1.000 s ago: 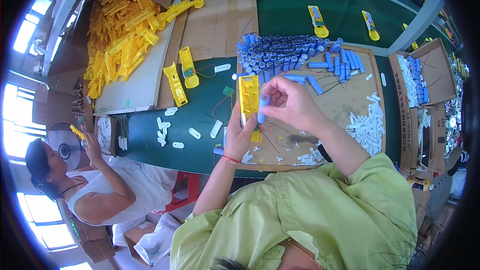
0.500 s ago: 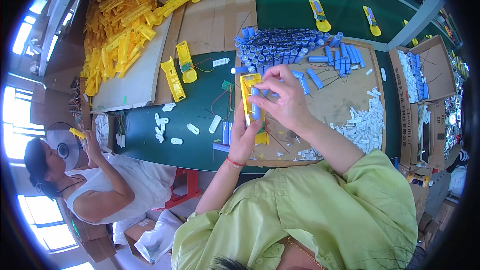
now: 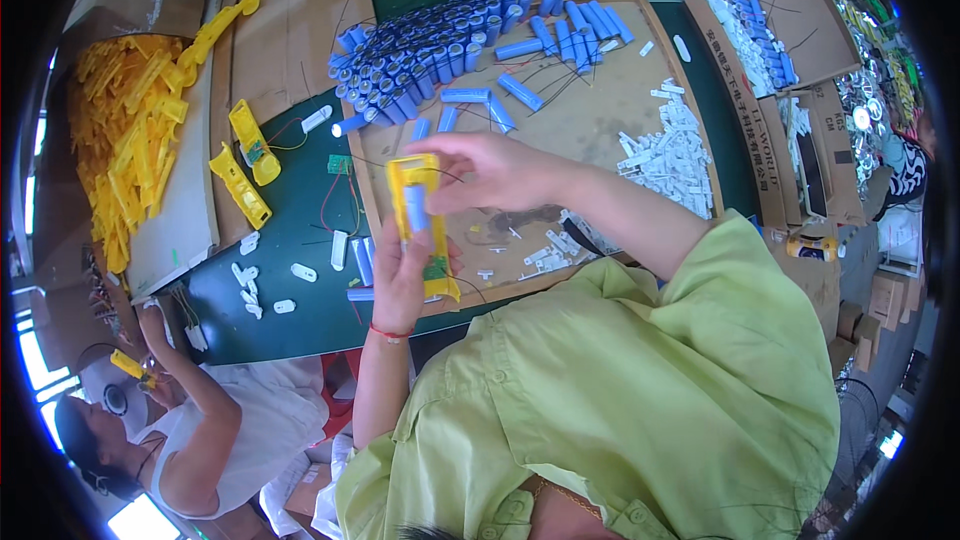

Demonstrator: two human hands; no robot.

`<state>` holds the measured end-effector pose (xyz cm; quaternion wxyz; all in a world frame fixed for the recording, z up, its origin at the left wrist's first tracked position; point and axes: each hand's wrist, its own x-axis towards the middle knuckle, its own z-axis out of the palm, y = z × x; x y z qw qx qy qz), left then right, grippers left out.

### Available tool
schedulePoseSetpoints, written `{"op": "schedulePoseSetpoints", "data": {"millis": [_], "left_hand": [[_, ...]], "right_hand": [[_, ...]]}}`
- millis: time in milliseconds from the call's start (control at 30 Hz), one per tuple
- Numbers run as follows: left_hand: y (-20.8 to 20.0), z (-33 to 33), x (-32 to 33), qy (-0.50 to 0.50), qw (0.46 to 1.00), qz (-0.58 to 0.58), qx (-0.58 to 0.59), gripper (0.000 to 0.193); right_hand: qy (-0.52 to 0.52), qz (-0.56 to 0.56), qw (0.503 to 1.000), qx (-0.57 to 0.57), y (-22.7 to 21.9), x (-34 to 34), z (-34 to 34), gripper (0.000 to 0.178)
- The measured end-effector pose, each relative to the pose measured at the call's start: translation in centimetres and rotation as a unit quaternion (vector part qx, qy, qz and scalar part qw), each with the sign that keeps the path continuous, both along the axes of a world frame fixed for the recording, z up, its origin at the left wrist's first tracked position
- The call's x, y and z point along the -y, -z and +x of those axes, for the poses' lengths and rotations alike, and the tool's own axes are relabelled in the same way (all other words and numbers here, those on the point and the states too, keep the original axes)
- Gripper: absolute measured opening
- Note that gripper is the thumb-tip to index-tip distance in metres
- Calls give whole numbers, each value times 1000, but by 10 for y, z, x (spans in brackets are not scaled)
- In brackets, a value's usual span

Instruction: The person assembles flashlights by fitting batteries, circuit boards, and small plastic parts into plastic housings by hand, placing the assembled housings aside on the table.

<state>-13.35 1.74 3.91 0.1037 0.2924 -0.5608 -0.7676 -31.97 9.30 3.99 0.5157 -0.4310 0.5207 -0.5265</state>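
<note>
A long yellow plastic casing [image 3: 397, 185] is held upright over the near left edge of the wooden board. Inside it lies a blue cylindrical battery cell [image 3: 415, 204], with a green circuit board [image 3: 436, 268] toward its lower end. My left hand [image 3: 404, 270] wraps around the lower half, thumb against the front. At the upper right edge, the bent fingers and thumb of my right hand [image 3: 475, 172] close on the casing beside the cell; motion blurs the fingertips. A dark wire passes near them. Just beyond, blue cells [image 3: 440, 60] stand bunched together.
White plastic pieces [image 3: 665, 150] are heaped on the right of the wooden board [image 3: 590, 120]. Yellow casings [image 3: 130, 130] fill a carton at left. Two casings [image 3: 240, 185] lie on the green table. A co-worker [image 3: 215, 420] sits at left. An open carton [image 3: 740, 120] stands at right.
The whole view has shifted, so the table sits further left and up. My right fingers have moved from over the cell to the casing's upper edge. The co-worker's arm now reaches toward the table.
</note>
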Motion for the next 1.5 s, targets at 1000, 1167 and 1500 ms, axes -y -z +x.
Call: {"op": "schedulePoseSetpoints", "data": {"millis": [1000,1167,1500], "left_hand": [[17,-17,10,-42,996,-53,-56,28],[17,-18,18,-24,995,-96,-6,32],[10,-17,30,15,994,-112,0,36]], "right_hand": [[158,-147,905,-366,-16,22,3,24],[143,11,979,-146,-27,39,-3,12],[122,-3,950,-287,-20,55,-16,24]]}}
